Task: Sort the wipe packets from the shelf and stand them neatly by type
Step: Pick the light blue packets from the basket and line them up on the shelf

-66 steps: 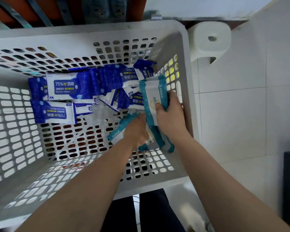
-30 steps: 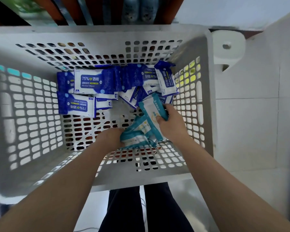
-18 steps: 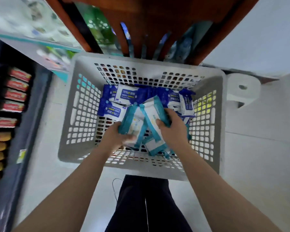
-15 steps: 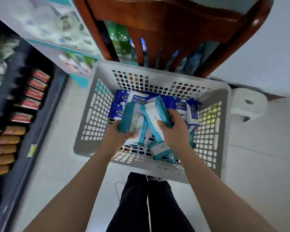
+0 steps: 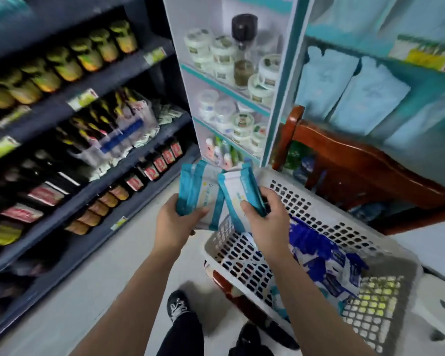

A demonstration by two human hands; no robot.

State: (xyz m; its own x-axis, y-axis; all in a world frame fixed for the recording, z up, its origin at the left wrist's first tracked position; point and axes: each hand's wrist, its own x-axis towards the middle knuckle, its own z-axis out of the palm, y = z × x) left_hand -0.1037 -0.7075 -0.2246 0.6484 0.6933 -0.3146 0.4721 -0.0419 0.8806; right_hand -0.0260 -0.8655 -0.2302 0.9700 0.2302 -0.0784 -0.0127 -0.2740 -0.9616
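Teal wipe packets: head view, held upright in both hands above the left corner of the basket, fanned apart at the top and overlapping lower down; white faces with teal edges (print too blurred to read).
Left hand: curled round the lower end of a small stack of teal wipe packets, thumb across the front, fingers behind; exact count of the stack unclear.
Right hand: grips another teal packet by its lower half, thumb on the front face, fingers wrapped over the right edge; just beside the left hand, not touching it.
Blue wipe packets: lying jumbled on the bottom of the basket, toward its right half, partly behind the right forearm.
Basket: white perforated plastic, tilted in the frame, resting on reddish-brown wood seen under its near edge.
Chair: reddish wooden back rail rising behind the basket.
Dark shelving: at left, several tiers of bottles and packets, all blurred.
White cabinet: centre top, shelves of small white tubs plus one dark-capped jar.
Pale blue pouches: hanging at upper right, behind the chair.
Floor: light grey, with a dark shoe and dark trouser legs at the bottom.
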